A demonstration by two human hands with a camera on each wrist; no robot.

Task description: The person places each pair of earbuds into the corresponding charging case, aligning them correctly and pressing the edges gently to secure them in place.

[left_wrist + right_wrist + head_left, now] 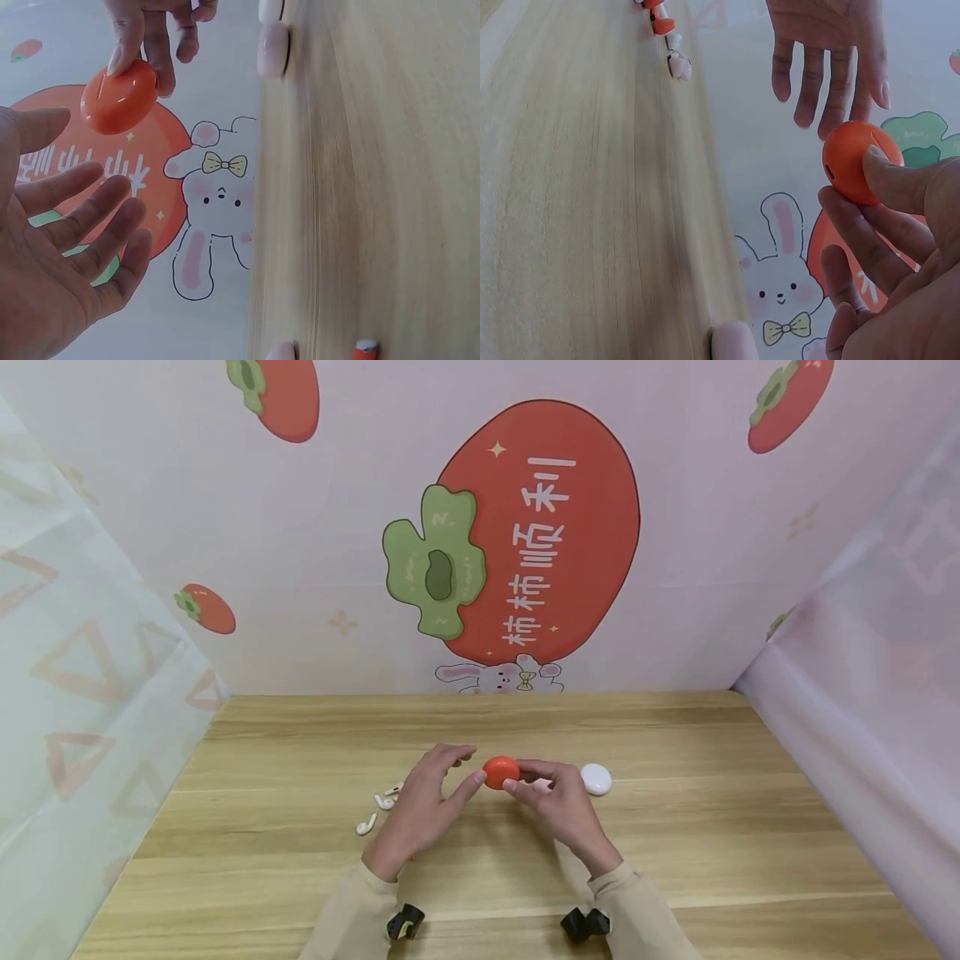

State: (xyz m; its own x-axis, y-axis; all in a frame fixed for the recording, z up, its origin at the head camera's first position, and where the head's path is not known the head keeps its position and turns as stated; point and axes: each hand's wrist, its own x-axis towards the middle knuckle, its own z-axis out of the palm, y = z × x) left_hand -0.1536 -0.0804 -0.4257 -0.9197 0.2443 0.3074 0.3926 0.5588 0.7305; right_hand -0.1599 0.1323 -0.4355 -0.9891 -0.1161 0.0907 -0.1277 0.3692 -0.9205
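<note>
My right hand (562,802) pinches a glossy orange-red earbud case (501,772) between thumb and fingers, raised over the table. A small dark slot shows in the case's edge in the right wrist view. My left hand (427,802) is beside the case with its fingers spread and loosely bent. In the left wrist view a gap shows between the left hand (60,247) and the case (120,97). White earbuds (366,825) lie on the table left of the left hand. Orange-red earbuds (662,25) appear in the right wrist view.
A round white case (596,779) lies on the wooden table (712,843) right of the right hand. A pale pink rounded case (274,49) sits near it, mostly hidden behind the right hand in the head view. A printed cloth backdrop (337,527) stands behind the table.
</note>
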